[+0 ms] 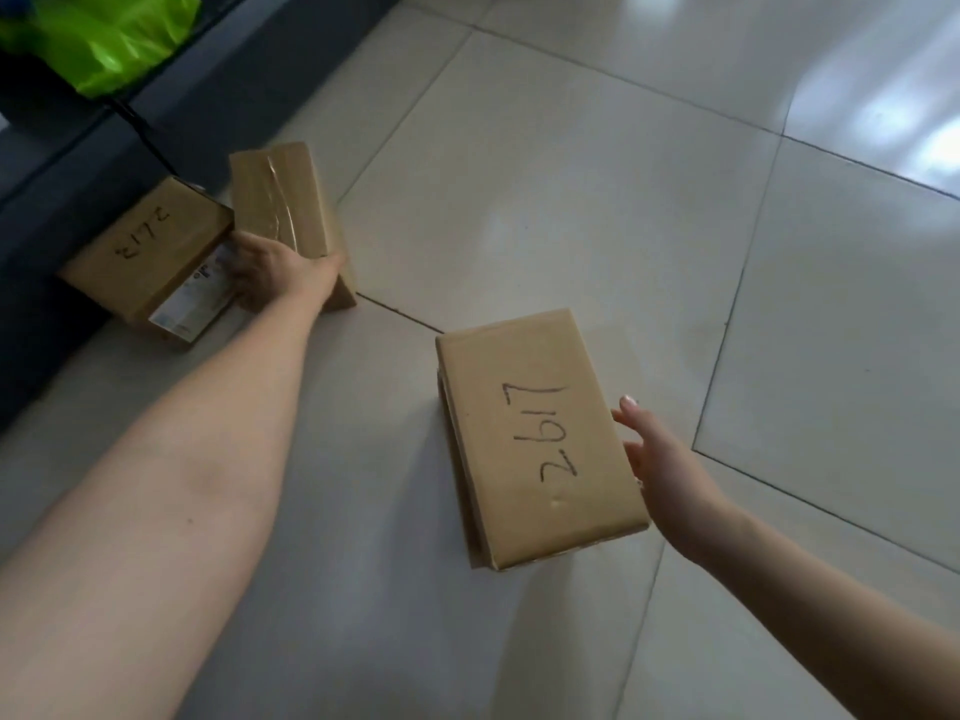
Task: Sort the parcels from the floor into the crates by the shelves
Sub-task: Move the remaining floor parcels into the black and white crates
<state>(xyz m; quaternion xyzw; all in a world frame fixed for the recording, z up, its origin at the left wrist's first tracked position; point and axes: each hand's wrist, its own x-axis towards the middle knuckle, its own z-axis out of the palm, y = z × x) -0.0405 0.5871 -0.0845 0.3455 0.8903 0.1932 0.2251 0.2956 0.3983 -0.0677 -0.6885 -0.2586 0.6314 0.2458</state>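
Your right hand (660, 452) is released, its straight fingers against the right side of the parcel marked 2617 (535, 433), which lies on the tiled floor (571, 174) near you, right of centre. Your left hand (270, 272) reaches far left, between the labelled parcel (140, 246) and the taped parcel (283, 194) just beside it. It touches the labelled end, but blur hides whether it grasps anything. A green bag (104, 39) sits at the far left.

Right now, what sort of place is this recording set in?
Likely a parcel depot or stockroom: a cardboard box with a handwritten number, a second box with a shipping label, and a tiled floor.
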